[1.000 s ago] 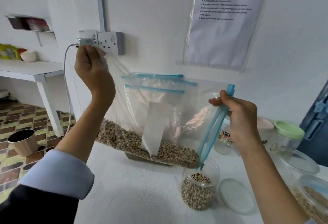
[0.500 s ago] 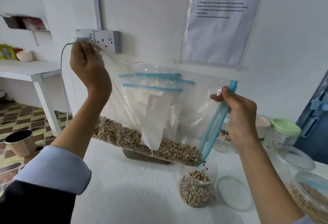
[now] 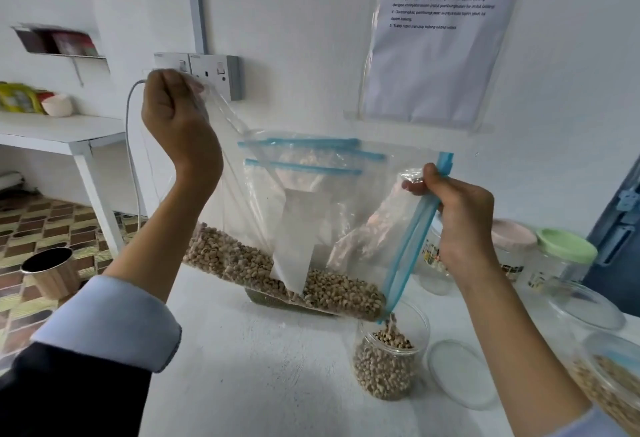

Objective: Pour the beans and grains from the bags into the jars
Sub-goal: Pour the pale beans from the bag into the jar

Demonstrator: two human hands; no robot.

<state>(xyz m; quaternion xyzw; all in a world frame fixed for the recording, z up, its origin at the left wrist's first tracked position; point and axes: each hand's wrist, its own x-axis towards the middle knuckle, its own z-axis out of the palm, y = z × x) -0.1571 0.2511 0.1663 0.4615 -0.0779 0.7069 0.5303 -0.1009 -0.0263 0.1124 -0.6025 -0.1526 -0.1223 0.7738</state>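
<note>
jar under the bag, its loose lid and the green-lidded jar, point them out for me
jar [image 3: 386,372], head view, on its bean-filled clear wall
loose lid [image 3: 462,372], head view, on the flat middle of the disc lying on the table
green-lidded jar [image 3: 565,246], head view, on its green top

a plain room set up for a staged task: printed instruction sheet taped on the white wall, patterned tile floor, white desk.

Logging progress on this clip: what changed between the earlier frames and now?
The left hand raised its bag corner slightly, so the bag tilts more steeply and beans now fall from its low corner into the open jar. Both hands kept their grips: the right hand holds the blue zip edge. The jar stayed in place.
</note>
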